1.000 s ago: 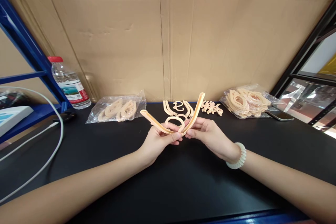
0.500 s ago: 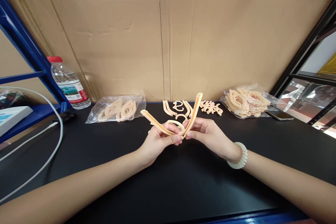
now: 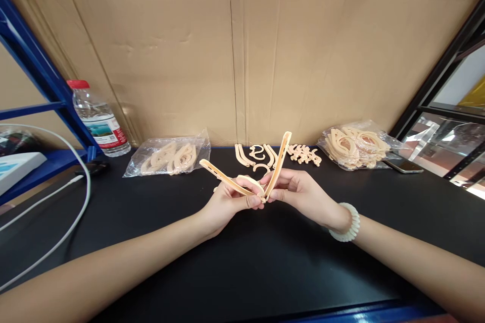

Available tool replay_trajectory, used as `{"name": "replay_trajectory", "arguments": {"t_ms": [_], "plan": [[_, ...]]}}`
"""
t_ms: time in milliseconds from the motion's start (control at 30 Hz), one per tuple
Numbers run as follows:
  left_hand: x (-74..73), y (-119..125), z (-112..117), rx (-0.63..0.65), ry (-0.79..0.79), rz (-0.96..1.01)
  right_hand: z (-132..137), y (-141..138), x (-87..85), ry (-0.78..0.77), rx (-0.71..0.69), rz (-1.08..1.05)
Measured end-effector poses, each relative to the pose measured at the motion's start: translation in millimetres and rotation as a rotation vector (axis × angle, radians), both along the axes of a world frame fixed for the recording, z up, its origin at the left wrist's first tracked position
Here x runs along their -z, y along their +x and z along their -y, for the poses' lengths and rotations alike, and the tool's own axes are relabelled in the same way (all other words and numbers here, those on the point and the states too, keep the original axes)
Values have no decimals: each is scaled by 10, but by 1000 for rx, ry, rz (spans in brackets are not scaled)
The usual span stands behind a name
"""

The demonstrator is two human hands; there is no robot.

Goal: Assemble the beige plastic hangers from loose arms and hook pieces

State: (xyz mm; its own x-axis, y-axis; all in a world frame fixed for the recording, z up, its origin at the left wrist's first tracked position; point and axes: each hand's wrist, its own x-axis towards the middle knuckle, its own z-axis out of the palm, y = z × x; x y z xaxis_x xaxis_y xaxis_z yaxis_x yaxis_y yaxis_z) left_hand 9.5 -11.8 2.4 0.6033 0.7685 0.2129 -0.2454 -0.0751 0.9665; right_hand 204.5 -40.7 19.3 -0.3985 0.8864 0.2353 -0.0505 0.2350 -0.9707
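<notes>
Together, both hands work at one small assembly just above the black tabletop (image 3: 242, 267). The left hand (image 3: 226, 203) is closed on the left curved strip (image 3: 222, 177), a pale beige plastic piece pinched between thumb and fingers near its lower end; its free end slants up and away to that hand's outer side. The right hand (image 3: 299, 193) is clamped on the right curved strip (image 3: 279, 162), which rises steeply from the fingertips and leans slightly outward. The two strips meet at their lower ends between the thumbs, forming a V. A rounded beige piece (image 3: 248, 180) sits in the crotch of the V, partly hidden by the left fingers; how it joins the strips cannot be made out. A pale beaded bracelet (image 3: 345, 222) circles the right wrist.

Just beyond the fingertips lie loose curved parts (image 3: 257, 154) of the same colour, and beyond the right hand a cluster of small pieces (image 3: 305, 154). Farther out past the left hand lies a clear bag of parts (image 3: 170, 157), and further still a water bottle (image 3: 99, 121) with a red cap stands by a blue shelf post (image 3: 45, 81). A white cable (image 3: 78, 207) loops across the table well outside the left forearm. Past the right hand rests a fuller bag of parts (image 3: 356, 146), with a phone (image 3: 407, 165) lying just beside it. A cardboard wall (image 3: 170, 60) stands behind everything.
</notes>
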Motion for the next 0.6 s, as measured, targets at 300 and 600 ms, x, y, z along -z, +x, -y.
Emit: {"name": "replay_trajectory", "arguments": {"t_ms": [300, 600], "plan": [[4, -15, 32, -15, 14, 16, 12, -9, 21, 46, 18, 7], [-19, 21, 75, -95, -7, 53, 62, -83, 78, 121, 115, -7]]}}
